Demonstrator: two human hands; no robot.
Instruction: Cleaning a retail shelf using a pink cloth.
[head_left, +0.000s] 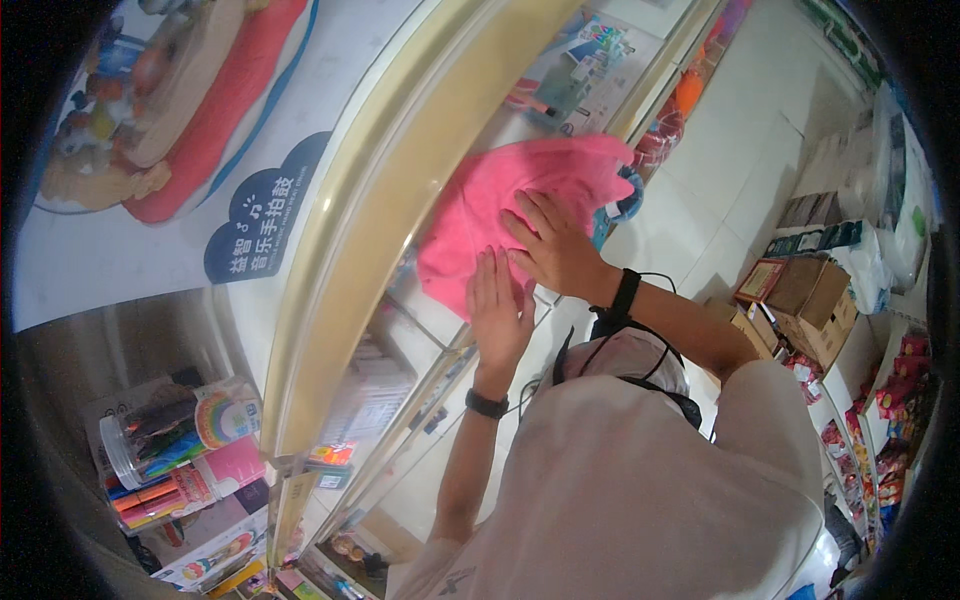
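A bright pink cloth lies spread and wrinkled over the glass counter. Flat on its lower edge rests my left hand, fingers stretched out and side by side. My right hand presses on the cloth a little farther to the right, its fingers spread. Neither hand grips the fabric. Both wrists carry dark bands. Part of the counter top is hidden under the cloth. A blue roll-like object shows beside the cloth's right edge.
A cream-coloured rail runs along the counter's left side. A large printed box stands beyond it. Clear tubs of coloured pens sit lower left. Cardboard boxes and shelves of red packets line the right.
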